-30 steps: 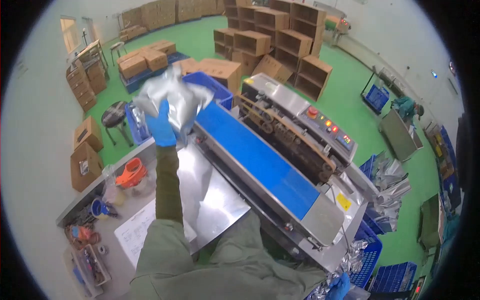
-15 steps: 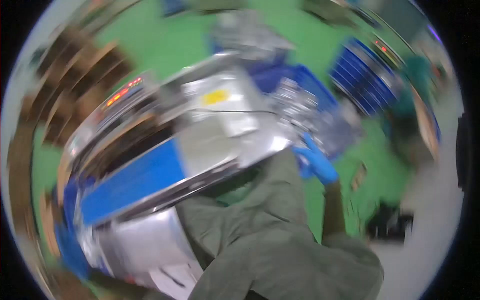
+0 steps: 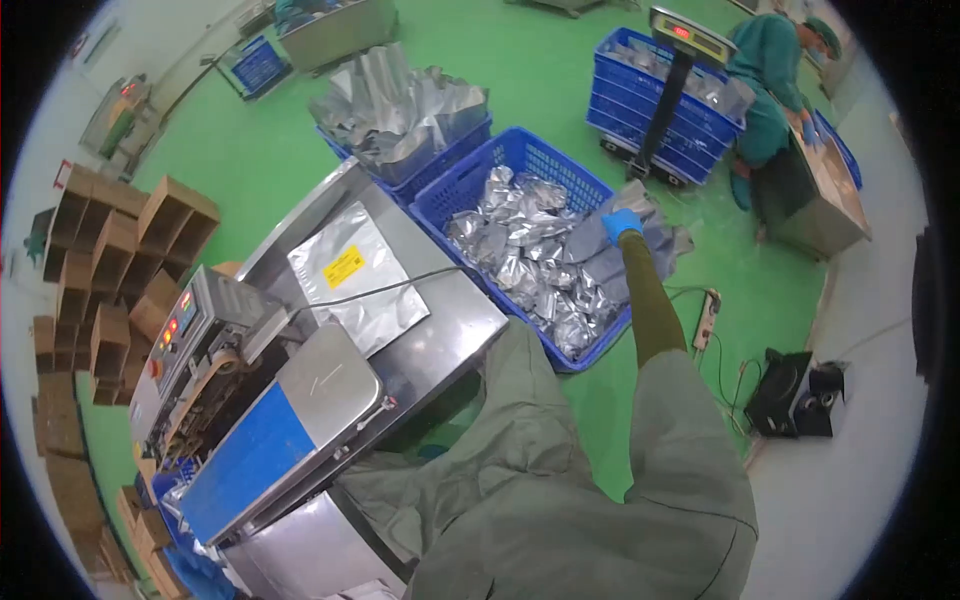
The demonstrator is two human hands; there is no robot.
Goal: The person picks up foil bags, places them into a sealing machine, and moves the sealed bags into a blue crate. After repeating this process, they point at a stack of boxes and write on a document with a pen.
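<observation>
One gloved right hand (image 3: 620, 222), grip closed on foil pouches (image 3: 665, 238), above one blue crate (image 3: 545, 160)

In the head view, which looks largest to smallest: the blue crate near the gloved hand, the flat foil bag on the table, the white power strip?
1. blue crate
2. flat foil bag
3. white power strip, clearly smallest

Flat foil bag (image 3: 358, 285) with yellow label lies mid steel table (image 3: 455, 335), sealer's blue belt (image 3: 245, 460) at its near end. Open cardboard boxes (image 3: 110, 260) line the floor's left edge. Co-worker in green (image 3: 770, 80) beside stacked blue crates (image 3: 650, 110), far right corner.
</observation>
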